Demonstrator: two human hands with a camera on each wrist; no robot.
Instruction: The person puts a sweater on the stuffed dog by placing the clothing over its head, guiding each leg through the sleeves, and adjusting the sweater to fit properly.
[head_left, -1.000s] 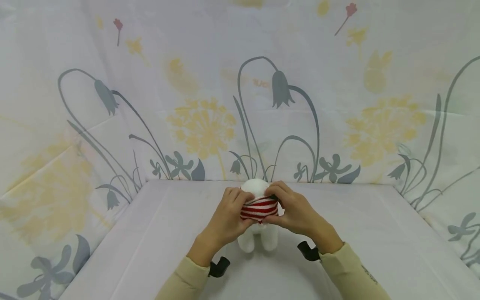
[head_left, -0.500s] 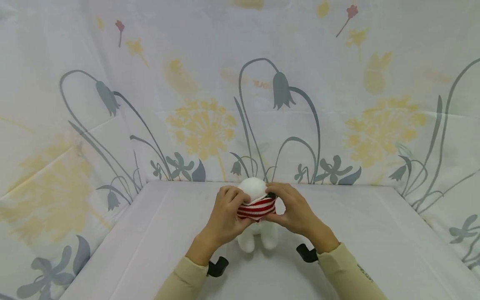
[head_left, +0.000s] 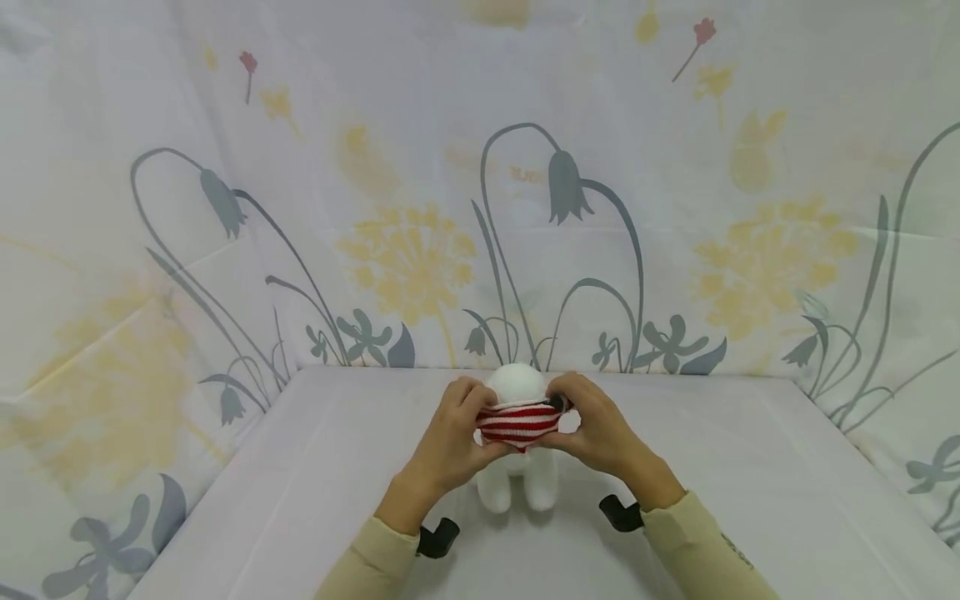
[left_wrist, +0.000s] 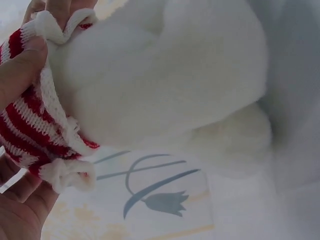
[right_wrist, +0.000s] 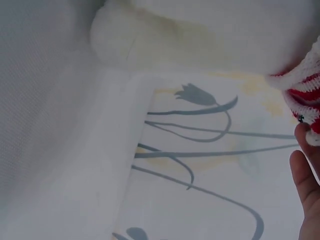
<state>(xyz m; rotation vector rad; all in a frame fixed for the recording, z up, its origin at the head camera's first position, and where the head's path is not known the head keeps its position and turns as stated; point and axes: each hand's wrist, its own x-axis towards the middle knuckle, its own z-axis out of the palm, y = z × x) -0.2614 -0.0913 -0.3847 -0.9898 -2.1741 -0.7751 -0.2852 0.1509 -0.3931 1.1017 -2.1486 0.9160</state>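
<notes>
A white plush toy (head_left: 516, 382) stands upright on the table in the head view, its two stubby legs downward. Around its upper body sits a red-and-white striped knitted garment (head_left: 519, 423), with the round white top of the toy showing above it. My left hand (head_left: 450, 437) pinches the garment's left side, thumb at the lower edge and fingers at the upper. On the opposite side my right hand (head_left: 603, 429) grips it likewise. Up close, the left wrist view shows the rolled white knit edge (left_wrist: 50, 95) under my thumb and the fluffy body (left_wrist: 160, 85).
The white-covered table (head_left: 337, 467) meets a flower-printed cloth backdrop (head_left: 420, 167) behind the toy. Black wrist-mounted pieces (head_left: 438, 538) stick out from both forearms. Light sleeves (head_left: 701, 542) cover the arms.
The garment and the toy's top, tilted half a second ago, are now more level and slightly further right. Both hands keep their grip. The head view has shifted a little.
</notes>
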